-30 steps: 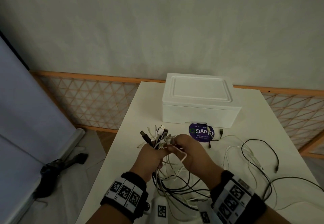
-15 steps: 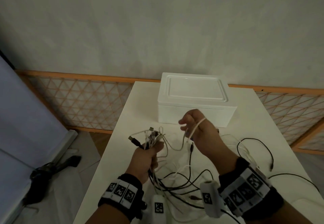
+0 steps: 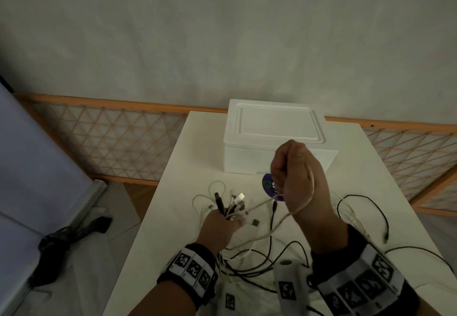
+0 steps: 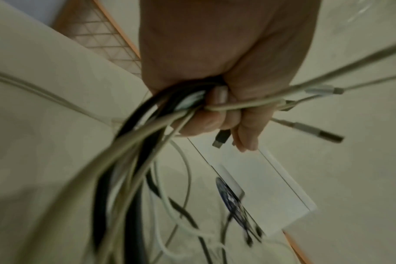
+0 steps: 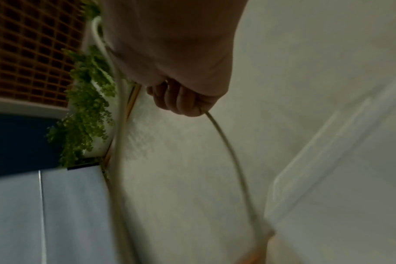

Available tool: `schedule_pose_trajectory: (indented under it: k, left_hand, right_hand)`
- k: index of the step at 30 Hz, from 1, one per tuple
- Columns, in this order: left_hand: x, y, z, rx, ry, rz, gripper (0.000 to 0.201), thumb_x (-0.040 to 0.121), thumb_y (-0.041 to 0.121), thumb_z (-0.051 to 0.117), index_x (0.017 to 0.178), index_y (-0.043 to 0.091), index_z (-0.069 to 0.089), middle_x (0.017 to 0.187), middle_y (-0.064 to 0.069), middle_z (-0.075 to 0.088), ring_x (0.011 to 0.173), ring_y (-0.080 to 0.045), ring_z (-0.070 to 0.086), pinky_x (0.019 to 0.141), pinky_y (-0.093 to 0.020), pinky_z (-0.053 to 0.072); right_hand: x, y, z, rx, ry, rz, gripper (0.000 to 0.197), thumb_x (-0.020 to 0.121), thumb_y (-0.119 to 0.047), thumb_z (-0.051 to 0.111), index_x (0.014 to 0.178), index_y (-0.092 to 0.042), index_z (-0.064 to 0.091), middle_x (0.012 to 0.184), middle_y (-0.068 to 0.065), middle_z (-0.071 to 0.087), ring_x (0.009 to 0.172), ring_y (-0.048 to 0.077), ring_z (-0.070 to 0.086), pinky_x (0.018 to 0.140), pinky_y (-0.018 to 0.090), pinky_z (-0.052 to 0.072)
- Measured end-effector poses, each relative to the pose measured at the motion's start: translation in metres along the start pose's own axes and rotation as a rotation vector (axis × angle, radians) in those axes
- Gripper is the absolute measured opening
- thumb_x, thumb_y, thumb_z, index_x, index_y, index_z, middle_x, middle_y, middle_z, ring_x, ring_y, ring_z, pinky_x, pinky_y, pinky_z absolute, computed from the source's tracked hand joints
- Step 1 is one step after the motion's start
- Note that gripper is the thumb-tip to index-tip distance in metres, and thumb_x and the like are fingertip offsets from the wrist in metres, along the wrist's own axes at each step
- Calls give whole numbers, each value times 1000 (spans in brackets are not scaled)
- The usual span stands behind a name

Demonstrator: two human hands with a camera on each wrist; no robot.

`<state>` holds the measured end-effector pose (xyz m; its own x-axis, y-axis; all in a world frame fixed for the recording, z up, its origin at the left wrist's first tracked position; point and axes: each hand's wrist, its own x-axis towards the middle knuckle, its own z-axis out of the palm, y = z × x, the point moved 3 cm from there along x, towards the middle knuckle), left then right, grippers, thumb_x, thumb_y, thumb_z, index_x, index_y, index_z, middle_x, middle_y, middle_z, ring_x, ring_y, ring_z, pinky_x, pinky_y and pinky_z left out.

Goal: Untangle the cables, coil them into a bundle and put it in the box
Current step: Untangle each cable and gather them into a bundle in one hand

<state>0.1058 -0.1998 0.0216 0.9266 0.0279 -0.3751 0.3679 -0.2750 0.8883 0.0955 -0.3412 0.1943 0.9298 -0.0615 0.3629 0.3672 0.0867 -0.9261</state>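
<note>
Left hand (image 3: 217, 226) fisted round bunch of cables (image 3: 231, 207), plug ends fanned up out of grip, rest trailing down onto counter (image 3: 173, 216). Guess it was gathering ends so strands could be pulled free one by one. Right hand (image 3: 295, 177) raised in front of box (image 3: 274, 140), fingers curled tight on single pale cable (image 3: 303, 204), which looped over back of hand, likely start of coil. More black and white cables sprawled loose on counter. Box lid was on, nothing packed yet. Round sticker (image 3: 268, 184) just before box.
</note>
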Motion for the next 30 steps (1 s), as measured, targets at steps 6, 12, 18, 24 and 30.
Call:
schedule_pose_trajectory:
  k: [6, 12, 18, 24, 30]
  left_hand:
    - [22, -25, -40, -168, 225, -169, 20, 81, 17, 74, 67, 10, 61, 52, -2, 52, 52, -20, 49, 50, -23, 38]
    - [27, -45, -49, -378, 272, -381, 39, 80, 23, 76, 59, 5, 49, 47, -7, 43, 45, -20, 40, 53, -29, 37]
    - [23, -32, -46, -443, 232, -291, 33, 83, 19, 73, 62, 8, 50, 40, -2, 39, 35, -18, 37, 46, -25, 35]
    - [6, -1, -20, -401, 20, -101, 16, 80, 12, 75, 76, 8, 60, 44, 3, 37, 38, -12, 30, 42, -23, 29]
    - [-10, 11, -5, -332, -142, -11, 8, 84, 7, 69, 78, 4, 64, 44, -1, 39, 38, -15, 30, 45, -24, 27]
  right_hand:
    - [-2, -49, -56, -949, 18, -398, 37, 91, -42, 48, 66, -15, 54, 53, -4, 47, 49, 10, 44, 47, 21, 37]
    - [-10, -63, -99, -1425, 99, -583, 34, 85, -36, 64, 69, -6, 64, 55, 7, 55, 49, 26, 50, 48, 29, 42]
    - [-15, -35, -98, -1245, -37, -171, 15, 75, -24, 74, 84, -23, 62, 66, -17, 45, 59, 7, 46, 52, 18, 34]
    - [-22, 35, -43, -1245, -508, 284, 64, 84, -55, 56, 139, -45, 25, 97, -10, 64, 90, 11, 61, 78, 27, 47]
    - [-28, 80, -31, -1377, -618, 281, 28, 93, -51, 43, 106, -28, 51, 90, -3, 62, 88, 19, 62, 71, 30, 47]
